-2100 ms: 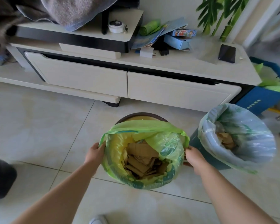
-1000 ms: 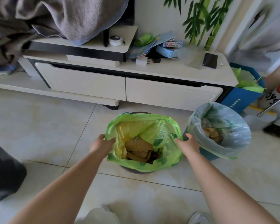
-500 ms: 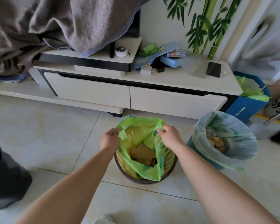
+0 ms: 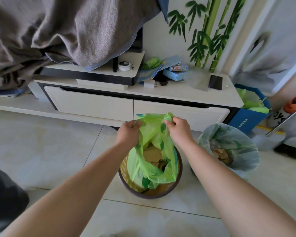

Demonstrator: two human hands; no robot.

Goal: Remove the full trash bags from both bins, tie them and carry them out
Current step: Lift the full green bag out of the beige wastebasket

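A green trash bag full of brown cardboard scraps hangs partly lifted out of a round brown bin on the tiled floor. My left hand grips the bag's rim on the left and my right hand pinches the rim on the right, both raised above the bin. To the right stands a second bin lined with a pale blue-grey bag, its rim still folded over the bin and cardboard inside it.
A white TV cabinet with two drawers runs behind the bins, carrying a phone and small boxes. A grey blanket hangs over its left part. A blue container with green bags stands at the right. A dark object sits bottom left.
Both hands pulled the green bag's rim off the brown bin, drew it together and lifted it. The bag now hangs above the bin, whose edge is exposed. The view rose.
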